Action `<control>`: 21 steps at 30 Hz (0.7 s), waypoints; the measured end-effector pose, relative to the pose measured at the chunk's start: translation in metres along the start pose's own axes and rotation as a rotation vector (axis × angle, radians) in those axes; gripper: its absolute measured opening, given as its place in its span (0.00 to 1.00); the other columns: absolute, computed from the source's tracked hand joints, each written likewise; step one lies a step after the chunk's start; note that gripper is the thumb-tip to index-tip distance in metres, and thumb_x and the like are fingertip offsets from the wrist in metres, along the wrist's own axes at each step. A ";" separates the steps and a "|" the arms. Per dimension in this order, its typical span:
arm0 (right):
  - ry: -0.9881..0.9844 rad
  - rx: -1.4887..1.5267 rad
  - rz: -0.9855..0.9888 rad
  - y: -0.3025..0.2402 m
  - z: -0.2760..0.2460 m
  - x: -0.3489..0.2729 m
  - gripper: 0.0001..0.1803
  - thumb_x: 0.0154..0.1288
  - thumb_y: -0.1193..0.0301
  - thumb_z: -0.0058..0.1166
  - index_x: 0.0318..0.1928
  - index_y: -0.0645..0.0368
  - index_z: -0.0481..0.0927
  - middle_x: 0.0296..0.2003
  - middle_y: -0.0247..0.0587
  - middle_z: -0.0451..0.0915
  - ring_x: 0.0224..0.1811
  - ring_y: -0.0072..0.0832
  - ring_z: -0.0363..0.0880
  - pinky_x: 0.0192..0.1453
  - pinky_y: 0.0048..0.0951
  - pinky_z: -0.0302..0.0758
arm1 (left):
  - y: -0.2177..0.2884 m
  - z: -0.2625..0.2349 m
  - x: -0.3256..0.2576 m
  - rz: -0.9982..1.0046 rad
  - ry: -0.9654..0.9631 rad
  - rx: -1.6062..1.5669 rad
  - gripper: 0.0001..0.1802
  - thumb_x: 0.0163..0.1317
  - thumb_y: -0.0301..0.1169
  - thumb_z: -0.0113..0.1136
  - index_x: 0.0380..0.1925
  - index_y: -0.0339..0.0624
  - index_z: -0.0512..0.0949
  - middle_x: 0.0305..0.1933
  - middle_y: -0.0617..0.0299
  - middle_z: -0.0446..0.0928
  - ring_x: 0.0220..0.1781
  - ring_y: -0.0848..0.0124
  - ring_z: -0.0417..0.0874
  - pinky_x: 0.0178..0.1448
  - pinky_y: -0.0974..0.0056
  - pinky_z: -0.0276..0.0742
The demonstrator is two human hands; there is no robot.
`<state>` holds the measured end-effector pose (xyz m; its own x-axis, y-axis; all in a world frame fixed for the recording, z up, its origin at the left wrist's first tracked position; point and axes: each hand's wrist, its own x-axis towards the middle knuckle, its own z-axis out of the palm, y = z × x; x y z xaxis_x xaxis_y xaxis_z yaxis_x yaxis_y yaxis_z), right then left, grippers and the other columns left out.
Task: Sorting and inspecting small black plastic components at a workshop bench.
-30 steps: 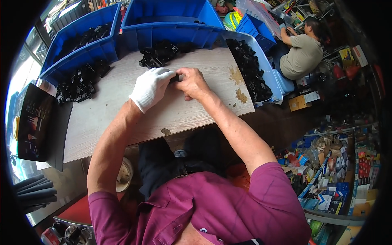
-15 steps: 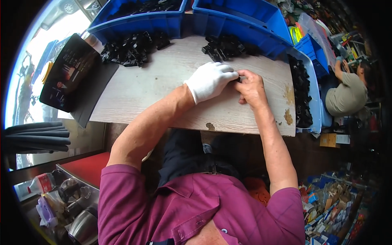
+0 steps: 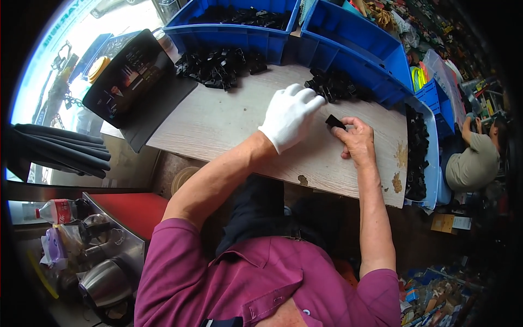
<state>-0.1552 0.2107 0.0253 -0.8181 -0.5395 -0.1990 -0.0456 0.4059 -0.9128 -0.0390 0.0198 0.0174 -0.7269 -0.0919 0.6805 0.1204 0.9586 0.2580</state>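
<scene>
Fingertips (image 3: 347, 120) of the right hand (image 3: 358, 140) are pinching a black part (image 3: 334, 121) near the dark pile (image 3: 332, 84), where slackening could drop it, left hand's (image 3: 290, 115) grip unclear to me.

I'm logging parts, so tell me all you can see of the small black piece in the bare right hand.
The small black piece is dark and blocky, with a roughly rectangular end showing; it looks like plastic. The right hand pinches it between thumb and fingers, so part is hidden. It juts toward the upper left of the picture, nearer than the black pile. The gloved left hand is apart from it. Finer detail is too small to tell.
</scene>
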 end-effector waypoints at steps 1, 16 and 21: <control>0.000 0.006 -0.002 0.001 0.001 0.000 0.17 0.61 0.71 0.68 0.48 0.64 0.83 0.16 0.26 0.72 0.11 0.14 0.65 0.13 0.22 0.67 | -0.012 -0.011 -0.003 -0.027 0.108 0.101 0.13 0.52 0.26 0.63 0.40 0.48 0.80 0.40 0.60 0.80 0.47 0.55 0.80 0.45 0.52 0.76; 0.062 0.030 -0.042 0.004 0.002 0.001 0.16 0.60 0.70 0.70 0.45 0.63 0.82 0.16 0.27 0.72 0.12 0.17 0.66 0.12 0.23 0.68 | -0.085 -0.038 -0.039 -0.101 0.074 0.431 0.13 0.56 0.22 0.60 0.41 0.48 0.83 0.44 0.63 0.84 0.47 0.58 0.83 0.48 0.54 0.76; 0.070 0.066 -0.063 0.006 0.003 0.000 0.15 0.59 0.70 0.70 0.43 0.63 0.82 0.15 0.28 0.71 0.12 0.17 0.65 0.12 0.24 0.69 | -0.085 -0.038 -0.037 -0.070 0.074 0.426 0.15 0.58 0.21 0.58 0.45 0.48 0.81 0.44 0.63 0.85 0.49 0.60 0.86 0.54 0.54 0.75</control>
<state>-0.1538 0.2112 0.0192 -0.8531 -0.5084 -0.1170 -0.0626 0.3223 -0.9446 0.0038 -0.0683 -0.0032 -0.6714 -0.1647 0.7225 -0.2281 0.9736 0.0100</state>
